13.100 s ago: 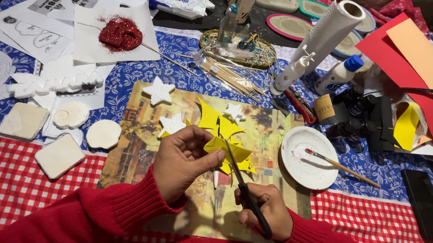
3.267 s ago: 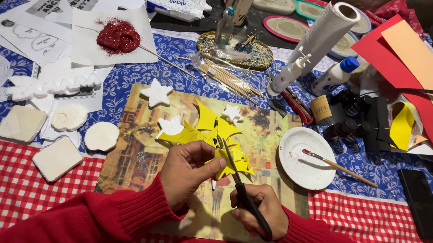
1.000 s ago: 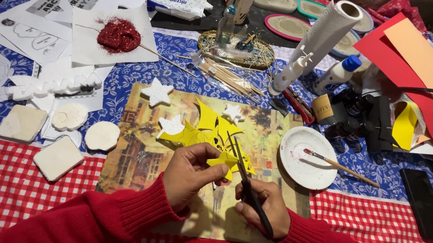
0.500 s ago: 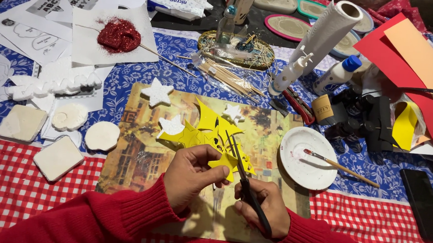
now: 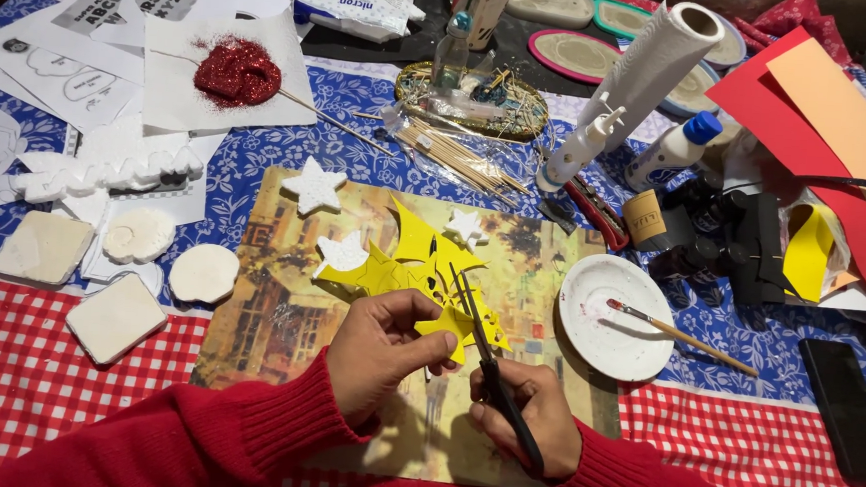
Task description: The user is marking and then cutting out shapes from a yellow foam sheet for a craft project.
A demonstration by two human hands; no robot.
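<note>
Yellow foam sheet (image 5: 421,268), already cut into jagged points, lies over the picture placemat (image 5: 278,314) and rises into your hands near the mat's middle. Your left hand (image 5: 381,356) pinches the sheet's near edge, thumb on top and fingers curled beneath. Your right hand (image 5: 532,420) is closed round the handles of the black scissors (image 5: 491,362), whose blades point away from you and meet the yellow sheet; how far they are parted is hard to tell, as they look like a single dark line. Three white foam stars (image 5: 313,186) lie on the placemat's far half, beside the yellow sheet. Right of the placemat stands a white plate (image 5: 591,283) with a paintbrush (image 5: 683,337) lying across it. Left of the placemat, white plaster shapes (image 5: 118,315) lie on the checked cloth. Beyond the placemat, a heap of red glitter (image 5: 235,71) sits on white paper, and a bundle of wooden skewers (image 5: 458,155) lies on the blue cloth.
</note>
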